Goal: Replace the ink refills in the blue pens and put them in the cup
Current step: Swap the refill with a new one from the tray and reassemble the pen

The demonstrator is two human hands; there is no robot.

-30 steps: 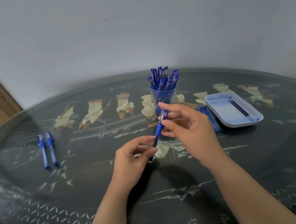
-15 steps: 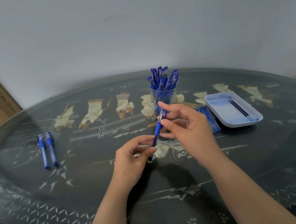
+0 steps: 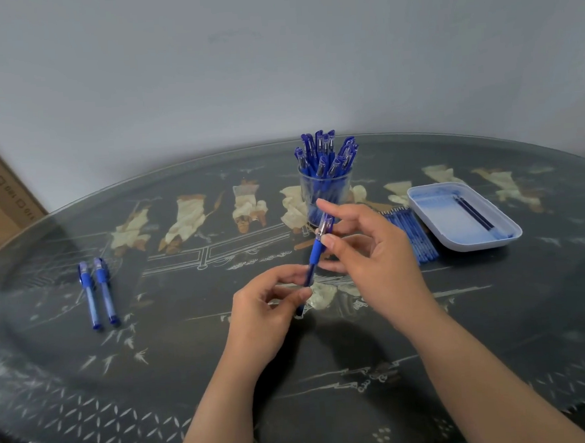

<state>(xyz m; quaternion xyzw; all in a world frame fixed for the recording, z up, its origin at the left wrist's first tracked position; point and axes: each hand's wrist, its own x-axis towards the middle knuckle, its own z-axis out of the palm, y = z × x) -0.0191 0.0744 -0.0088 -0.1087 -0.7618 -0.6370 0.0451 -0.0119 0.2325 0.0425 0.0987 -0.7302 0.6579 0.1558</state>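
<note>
Left hand (image 3: pixel 264 313) pinches lower barrel of blue pen (image 3: pixel 315 252); right hand (image 3: pixel 378 253) pinches its upper end. Cup (image 3: pixel 337 187) at 12 o'clock beyond hands, tray (image 3: pixel 445 215) at 2 o'clock.

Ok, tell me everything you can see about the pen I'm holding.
The pen is translucent blue plastic with a solid blue grip sleeve and a clear section above it. It slants above the table, clear end up. The left hand pinches its lower barrel; the right hand pinches the upper part.
</note>
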